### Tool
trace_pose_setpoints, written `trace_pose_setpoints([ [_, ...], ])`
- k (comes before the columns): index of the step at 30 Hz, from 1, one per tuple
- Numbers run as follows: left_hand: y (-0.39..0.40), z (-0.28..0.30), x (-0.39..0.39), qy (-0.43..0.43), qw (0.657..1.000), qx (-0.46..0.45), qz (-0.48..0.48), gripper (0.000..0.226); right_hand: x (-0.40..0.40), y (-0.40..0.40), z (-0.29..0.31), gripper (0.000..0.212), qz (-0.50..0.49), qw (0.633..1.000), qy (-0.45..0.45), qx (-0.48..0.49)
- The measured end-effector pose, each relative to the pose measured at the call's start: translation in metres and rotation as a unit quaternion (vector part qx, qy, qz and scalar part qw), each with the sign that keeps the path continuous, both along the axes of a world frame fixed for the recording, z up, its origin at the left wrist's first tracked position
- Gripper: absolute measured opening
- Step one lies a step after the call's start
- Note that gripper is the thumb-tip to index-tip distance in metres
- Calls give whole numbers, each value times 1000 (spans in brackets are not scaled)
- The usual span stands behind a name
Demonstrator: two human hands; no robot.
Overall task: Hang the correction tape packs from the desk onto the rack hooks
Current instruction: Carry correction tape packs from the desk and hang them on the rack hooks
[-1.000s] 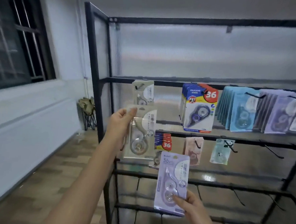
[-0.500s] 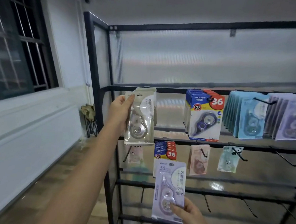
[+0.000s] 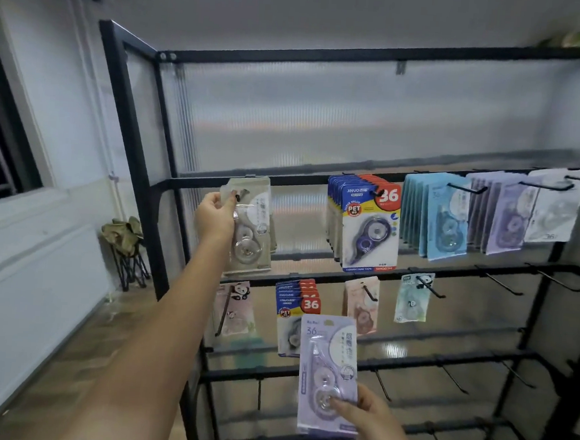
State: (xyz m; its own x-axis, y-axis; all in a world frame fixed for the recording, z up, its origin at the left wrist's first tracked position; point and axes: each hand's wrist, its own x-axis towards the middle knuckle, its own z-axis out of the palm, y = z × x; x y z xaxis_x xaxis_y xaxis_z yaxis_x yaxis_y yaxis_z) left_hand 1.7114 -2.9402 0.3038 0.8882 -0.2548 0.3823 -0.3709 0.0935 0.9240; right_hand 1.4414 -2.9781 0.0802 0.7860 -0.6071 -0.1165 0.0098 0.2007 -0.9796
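My left hand (image 3: 215,216) grips a beige correction tape pack (image 3: 251,231) by its top left corner and holds it up against the leftmost hook (image 3: 241,194) of the rack's upper rail, with the hook tip showing at the pack's hang hole. Another beige pack sits just behind it. Lower down, my right hand (image 3: 367,419) pinches the bottom of a lilac correction tape pack (image 3: 328,370), upright in front of the lower rails.
The black metal rack (image 3: 130,133) has several rails with hooks. Blue-and-red packs (image 3: 367,225), light blue packs (image 3: 443,216) and lilac packs (image 3: 512,214) hang on the upper rail. Single packs hang below. Bare hooks (image 3: 504,283) stick out at right. A folded stool (image 3: 127,246) stands by the left wall.
My left hand has raised the beige pack from chest height up to the upper rail's left hook. The right hand stays low with the lilac pack.
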Motion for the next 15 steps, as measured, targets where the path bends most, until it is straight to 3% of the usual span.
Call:
trace_pose_setpoints([
  [1,-3,1,0,-8,1000,9,8,14,-2,0,3,92,-13,1000,0,-2],
  [5,0,-8,-1,-4,999,29,17,25,-8,-1,9,40,-40,999,-1,14],
  [10,10,-56,-16,66,997,25,-10,44,-24,-3,10,38,-86,996,-7,25],
  [15,-4,-128,-50,56,984,156,-70,36,-50,-14,10,43,-138,990,-9,8],
])
